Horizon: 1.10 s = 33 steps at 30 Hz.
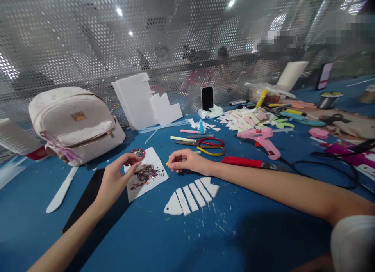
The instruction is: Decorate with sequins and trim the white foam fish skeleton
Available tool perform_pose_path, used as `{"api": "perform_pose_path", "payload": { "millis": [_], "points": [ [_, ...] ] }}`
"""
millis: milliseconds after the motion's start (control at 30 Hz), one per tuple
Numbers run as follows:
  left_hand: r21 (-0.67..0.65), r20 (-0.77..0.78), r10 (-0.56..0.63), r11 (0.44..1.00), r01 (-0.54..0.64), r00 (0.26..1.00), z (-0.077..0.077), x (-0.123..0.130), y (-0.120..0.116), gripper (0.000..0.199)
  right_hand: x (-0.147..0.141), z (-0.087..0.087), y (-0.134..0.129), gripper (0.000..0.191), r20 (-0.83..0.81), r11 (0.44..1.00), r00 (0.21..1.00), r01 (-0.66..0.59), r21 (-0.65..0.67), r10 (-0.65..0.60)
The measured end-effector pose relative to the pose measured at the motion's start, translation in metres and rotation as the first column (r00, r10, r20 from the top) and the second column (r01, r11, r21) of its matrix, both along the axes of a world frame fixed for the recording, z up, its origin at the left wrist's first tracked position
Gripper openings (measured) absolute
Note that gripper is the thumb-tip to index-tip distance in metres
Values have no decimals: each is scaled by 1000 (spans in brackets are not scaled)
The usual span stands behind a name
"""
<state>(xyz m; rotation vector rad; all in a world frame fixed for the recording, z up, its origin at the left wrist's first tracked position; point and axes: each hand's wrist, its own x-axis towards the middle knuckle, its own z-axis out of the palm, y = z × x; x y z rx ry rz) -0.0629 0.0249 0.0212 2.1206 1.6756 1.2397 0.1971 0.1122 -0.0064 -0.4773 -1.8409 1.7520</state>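
Note:
My left hand [118, 176] is over the left edge of a white paper [158, 184] that bears a pile of dark glittery bits [146, 173]. Its thumb and fingers are curled and apart, with nothing visible between them. Just beyond lies a small round red-rimmed container [138, 152]. To the right of the paper, my right hand [186, 161] has its fingers pressed together; whatever they hold, if anything, is too small to name. Below that hand lies a white fish shape cut into strips [190, 197], with a dark eye on its head piece.
Scissors [205, 144], a red cutter [241, 161] and a pink glue gun [259, 139] lie to the right. A white backpack [77, 123] stands at the left, near a white plastic knife [62, 190]. Foam scraps [246, 119] and a phone [207, 98] are farther back.

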Motion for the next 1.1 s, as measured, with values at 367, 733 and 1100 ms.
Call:
{"api": "perform_pose_path", "payload": {
  "millis": [367,733,1100],
  "points": [
    [-156,-193,-378,923,352,905,-12,-3,13,17,2,0,1,24,-8,1000,1000,-23,9,23],
    [-198,-296,-306,946,255,905,11,-27,11,16,3,1,0,25,11,1000,1000,-7,14,7],
    [-502,-213,-450,812,298,867,10,-46,19,14,3,0,0,25,9,1000,1000,-8,30,7]
  ]
}}
